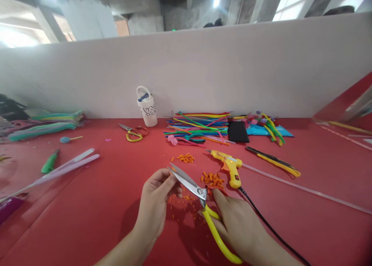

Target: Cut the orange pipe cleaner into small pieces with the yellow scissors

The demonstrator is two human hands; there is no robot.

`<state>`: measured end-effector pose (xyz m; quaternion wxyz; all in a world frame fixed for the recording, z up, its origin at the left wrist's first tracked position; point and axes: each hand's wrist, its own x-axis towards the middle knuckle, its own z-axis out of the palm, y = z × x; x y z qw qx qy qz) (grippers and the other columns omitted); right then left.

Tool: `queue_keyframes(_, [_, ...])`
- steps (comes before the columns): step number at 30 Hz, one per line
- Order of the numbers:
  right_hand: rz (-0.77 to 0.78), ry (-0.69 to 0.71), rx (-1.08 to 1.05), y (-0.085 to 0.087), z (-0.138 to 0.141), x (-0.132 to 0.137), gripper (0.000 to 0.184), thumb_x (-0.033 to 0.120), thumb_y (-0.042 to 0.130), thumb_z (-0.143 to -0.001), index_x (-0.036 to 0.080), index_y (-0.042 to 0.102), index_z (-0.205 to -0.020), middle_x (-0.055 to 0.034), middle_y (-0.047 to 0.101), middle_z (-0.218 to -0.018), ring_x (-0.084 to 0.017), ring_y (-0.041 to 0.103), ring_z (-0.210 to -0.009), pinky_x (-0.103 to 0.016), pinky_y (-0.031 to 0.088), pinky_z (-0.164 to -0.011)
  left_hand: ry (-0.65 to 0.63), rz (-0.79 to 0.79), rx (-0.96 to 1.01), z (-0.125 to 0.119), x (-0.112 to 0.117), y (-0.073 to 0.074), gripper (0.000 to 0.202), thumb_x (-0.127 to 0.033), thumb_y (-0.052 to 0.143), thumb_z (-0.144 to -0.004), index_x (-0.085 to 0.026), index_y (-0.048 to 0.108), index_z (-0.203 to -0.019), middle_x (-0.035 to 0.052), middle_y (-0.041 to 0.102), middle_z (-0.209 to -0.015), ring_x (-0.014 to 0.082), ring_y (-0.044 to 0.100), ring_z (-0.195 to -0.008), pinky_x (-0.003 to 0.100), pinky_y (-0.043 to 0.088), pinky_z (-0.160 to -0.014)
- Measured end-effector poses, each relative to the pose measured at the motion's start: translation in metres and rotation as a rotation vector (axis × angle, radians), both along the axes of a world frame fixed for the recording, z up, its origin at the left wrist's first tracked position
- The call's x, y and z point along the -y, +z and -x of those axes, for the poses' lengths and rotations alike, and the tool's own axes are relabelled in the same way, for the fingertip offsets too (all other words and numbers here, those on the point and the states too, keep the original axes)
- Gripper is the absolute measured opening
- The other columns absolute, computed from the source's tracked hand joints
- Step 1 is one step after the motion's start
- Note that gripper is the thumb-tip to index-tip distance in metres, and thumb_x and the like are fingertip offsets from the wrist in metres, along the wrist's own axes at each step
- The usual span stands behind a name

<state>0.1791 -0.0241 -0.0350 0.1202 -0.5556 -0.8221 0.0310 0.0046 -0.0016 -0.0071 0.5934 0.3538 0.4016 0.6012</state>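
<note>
Far left on the red table top [87, 215] lie a bundle of green and teal fuzzy craft stems [43, 123], a green-handled tool [50, 162] and pale plastic sticks [72, 162].

The left hand [155, 204] sits low in the middle, thumb and fingertips pinched together right at the tip of the blades. What lies between them is too small to tell.

The steel-bladed scissors with yellow plastic handles [190, 184] slant from that pinch down to the right, blades nearly closed, just above a scatter of short orange fuzzy cuttings [212, 178]. The scissors look stiff and fairly heavy, with sharp edges, so the handle loops are the safe place to hold them and the blades are best touched only on their flats. The cuttings seem light and soft and would probably scatter easily.

The right hand [238, 227] is wrapped around the yellow handles, fingers curled closed.

Just beyond lies a yellow hot-glue gun [230, 166] with a black cord. A pile of multicoloured craft stems [200, 124] lies against the white partition [261, 64].
</note>
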Motion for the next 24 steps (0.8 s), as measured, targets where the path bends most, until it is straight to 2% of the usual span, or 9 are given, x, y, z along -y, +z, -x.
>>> queue_keyframes(11, [-0.038, 0.015, 0.019, -0.0025, -0.0001, -0.0004, 0.018, 0.037, 0.041, -0.078, 0.020, 0.042, -0.073, -0.0018, 0.061, -0.055, -0.019, 0.057, -0.046, -0.027, 0.020, -0.043, -0.005, -0.005, 0.000, 0.0005, -0.0006, 0.0004, 0.008, -0.015, 0.055, -0.072, -0.014, 0.058, -0.065, -0.0017, 0.055, -0.058, 0.0064, 0.051, -0.049, 0.016, 0.042, -0.046])
queue_keyframes(20, [-0.096, 0.006, 0.114, 0.0006, -0.0008, -0.0008, 0.016, 0.035, 0.046, -0.075, 0.020, 0.043, -0.069, -0.0013, 0.059, -0.050, -0.018, 0.056, -0.043, -0.027, 0.019, -0.042, -0.004, -0.004, -0.030, 0.0012, -0.0010, 0.0012, 0.007, -0.017, 0.055, -0.072, -0.013, 0.059, -0.066, -0.0011, 0.056, -0.058, 0.0067, 0.050, -0.050, 0.017, 0.042, -0.046])
queue_keyframes(24, [-0.062, -0.025, 0.114, 0.0027, -0.0018, -0.0008, 0.013, 0.032, 0.049, -0.074, 0.021, 0.043, -0.069, -0.0011, 0.060, -0.052, -0.018, 0.056, -0.045, -0.026, 0.019, -0.042, -0.016, -0.008, -0.028, 0.0014, -0.0008, 0.0014, 0.007, -0.018, 0.055, -0.073, -0.013, 0.058, -0.068, -0.0009, 0.056, -0.060, 0.0066, 0.050, -0.050, 0.017, 0.042, -0.046])
